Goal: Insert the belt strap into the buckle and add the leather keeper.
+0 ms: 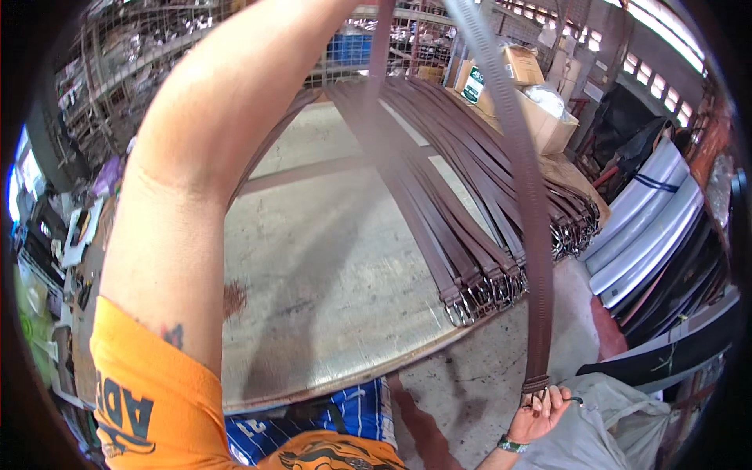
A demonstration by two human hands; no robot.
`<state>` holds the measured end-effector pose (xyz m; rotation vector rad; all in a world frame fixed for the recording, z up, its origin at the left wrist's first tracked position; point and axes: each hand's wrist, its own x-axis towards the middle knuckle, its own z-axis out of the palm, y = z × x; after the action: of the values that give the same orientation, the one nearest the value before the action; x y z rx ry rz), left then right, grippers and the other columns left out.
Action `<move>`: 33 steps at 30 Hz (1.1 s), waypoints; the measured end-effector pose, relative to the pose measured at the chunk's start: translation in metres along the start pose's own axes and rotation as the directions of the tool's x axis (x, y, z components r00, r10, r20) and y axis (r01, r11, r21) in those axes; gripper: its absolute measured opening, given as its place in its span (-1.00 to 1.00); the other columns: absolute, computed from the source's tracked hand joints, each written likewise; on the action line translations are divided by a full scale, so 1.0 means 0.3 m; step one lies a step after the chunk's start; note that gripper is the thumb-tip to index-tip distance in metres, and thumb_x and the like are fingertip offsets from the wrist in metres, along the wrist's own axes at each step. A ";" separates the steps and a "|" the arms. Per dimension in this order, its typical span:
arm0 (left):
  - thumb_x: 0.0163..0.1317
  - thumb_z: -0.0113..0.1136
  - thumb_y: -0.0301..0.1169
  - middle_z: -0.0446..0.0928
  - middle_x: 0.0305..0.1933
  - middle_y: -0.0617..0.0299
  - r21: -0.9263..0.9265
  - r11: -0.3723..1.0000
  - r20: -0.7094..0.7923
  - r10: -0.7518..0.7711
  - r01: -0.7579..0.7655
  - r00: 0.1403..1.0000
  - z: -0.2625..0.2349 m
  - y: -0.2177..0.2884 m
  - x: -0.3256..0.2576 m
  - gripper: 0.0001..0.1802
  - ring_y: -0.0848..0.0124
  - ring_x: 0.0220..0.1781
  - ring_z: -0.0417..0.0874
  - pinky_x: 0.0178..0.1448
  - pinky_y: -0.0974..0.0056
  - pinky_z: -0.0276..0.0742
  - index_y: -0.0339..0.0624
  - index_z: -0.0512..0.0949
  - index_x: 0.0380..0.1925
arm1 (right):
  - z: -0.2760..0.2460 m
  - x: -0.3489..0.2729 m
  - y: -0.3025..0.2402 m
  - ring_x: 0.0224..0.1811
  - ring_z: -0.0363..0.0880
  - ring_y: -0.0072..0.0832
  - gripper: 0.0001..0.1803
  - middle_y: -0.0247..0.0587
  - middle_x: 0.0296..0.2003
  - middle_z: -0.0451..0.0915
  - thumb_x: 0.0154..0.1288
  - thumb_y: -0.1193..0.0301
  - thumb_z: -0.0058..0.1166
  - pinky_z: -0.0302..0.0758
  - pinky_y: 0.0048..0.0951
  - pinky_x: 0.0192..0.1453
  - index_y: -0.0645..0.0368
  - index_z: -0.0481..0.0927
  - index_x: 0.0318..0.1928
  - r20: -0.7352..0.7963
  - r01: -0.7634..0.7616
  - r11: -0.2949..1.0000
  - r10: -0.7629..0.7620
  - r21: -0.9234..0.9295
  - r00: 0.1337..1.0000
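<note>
your right hand (pixel 539 413) is curled around the lower end of a long, dark-brown, leather-look belt (pixel 540 305) held clear of the table; your left hand is beyond the top edge, so i cannot tell its state. a broad spread of similar flat brown belts with silvery metal buckles (pixel 486 291) already lies on the pale, flat-topped table (pixel 360 313), so much looks set out, though how many remain doesn't show.

The orange-sleeved left arm (pixel 200 149) is raised, bent at the elbow (pixel 176 176), and leaves the view above; the bare right hand (pixel 536 417) is low, with fingers (pixel 555 397) curled.
</note>
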<state>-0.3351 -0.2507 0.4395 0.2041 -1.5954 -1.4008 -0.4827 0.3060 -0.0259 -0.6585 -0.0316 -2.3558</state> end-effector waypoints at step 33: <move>0.41 0.05 -0.54 0.68 -0.10 -0.14 -0.116 0.689 -0.291 -0.712 0.715 0.639 -0.253 -1.251 -0.681 -0.72 0.10 -0.15 0.82 -0.21 0.03 0.87 -0.50 0.52 0.04 | 0.055 0.090 0.419 -0.15 0.30 -0.44 -0.85 -0.40 -0.26 0.41 0.54 0.25 0.10 0.27 -0.25 0.17 -0.02 0.60 -0.02 -0.375 -0.297 0.906 0.173 -0.303 0.911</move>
<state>-0.3413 -0.2876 0.0072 1.1264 -1.2807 -1.8307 -0.4142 0.1963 -0.0179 -0.3798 0.6105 -2.2166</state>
